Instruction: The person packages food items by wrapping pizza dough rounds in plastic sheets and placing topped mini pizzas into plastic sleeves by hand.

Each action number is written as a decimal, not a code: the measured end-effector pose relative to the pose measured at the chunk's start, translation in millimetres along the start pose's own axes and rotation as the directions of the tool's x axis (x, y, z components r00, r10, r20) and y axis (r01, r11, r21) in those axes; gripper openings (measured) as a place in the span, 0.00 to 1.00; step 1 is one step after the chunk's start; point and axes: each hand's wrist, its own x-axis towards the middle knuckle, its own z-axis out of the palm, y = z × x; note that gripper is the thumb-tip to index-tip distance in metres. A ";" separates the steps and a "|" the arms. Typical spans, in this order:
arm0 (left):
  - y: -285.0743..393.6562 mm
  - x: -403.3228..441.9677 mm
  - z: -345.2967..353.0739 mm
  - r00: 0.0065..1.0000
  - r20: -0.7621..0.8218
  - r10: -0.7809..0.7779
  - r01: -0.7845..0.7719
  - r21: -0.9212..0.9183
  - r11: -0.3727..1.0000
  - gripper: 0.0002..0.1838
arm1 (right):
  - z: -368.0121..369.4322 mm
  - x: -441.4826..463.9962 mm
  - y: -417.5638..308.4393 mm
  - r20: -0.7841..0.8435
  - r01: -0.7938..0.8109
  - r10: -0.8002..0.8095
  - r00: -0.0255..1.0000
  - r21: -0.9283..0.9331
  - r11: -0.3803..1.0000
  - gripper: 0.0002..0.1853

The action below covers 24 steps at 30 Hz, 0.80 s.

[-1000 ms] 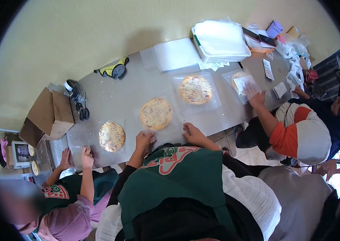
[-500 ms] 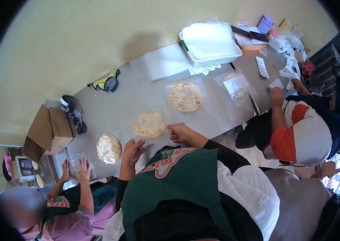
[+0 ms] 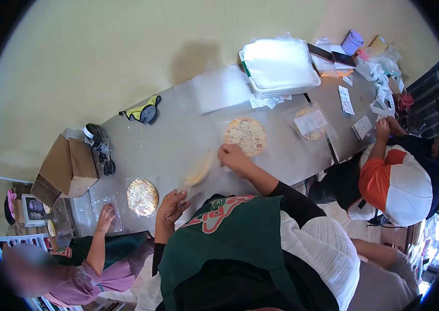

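A small pizza in a clear plastic bag (image 3: 199,170) is tilted up off the table, blurred by motion. My left hand (image 3: 173,206) pinches the bag's near left corner. My right hand (image 3: 233,157) is closed on its right side, fingers partly hidden. Just beyond my right hand lies another pizza (image 3: 245,136) on a clear plastic bag. Left of my left hand, a topped pizza (image 3: 142,197) rests on the table.
Along the back of the grey table (image 3: 157,150) are a yellow-black goggle-like item (image 3: 144,111), plastic sheets (image 3: 220,90) and a white basket (image 3: 276,90). A labelled bagged pizza (image 3: 311,123) lies right. A cardboard box (image 3: 66,168) stands left. Co-workers are on both sides.
The bagged pizza has gone from lying nearly flat to steeply tilted. My right hand has moved up and away from me. The left co-worker's hand has shifted; the right co-worker's hands have come together.
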 end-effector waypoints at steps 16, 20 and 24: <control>37.7 56.6 147.1 0.957 0.275 -0.098 -0.045 0.471 0.881 0.18 | -219.0 -16.4 -35.7 -0.576 0.433 -0.042 0.816 0.562 0.705 0.06; 53.5 102.5 163.8 0.968 0.249 -0.012 -0.155 0.640 0.752 0.18 | -287.1 -30.1 106.8 -0.705 -0.143 -0.042 0.708 -0.201 0.969 0.08; 76.6 203.7 173.6 0.687 0.460 0.562 -0.541 0.840 -0.027 0.22 | -270.2 -65.4 136.3 -0.832 -0.163 -0.367 0.417 -0.465 0.870 0.10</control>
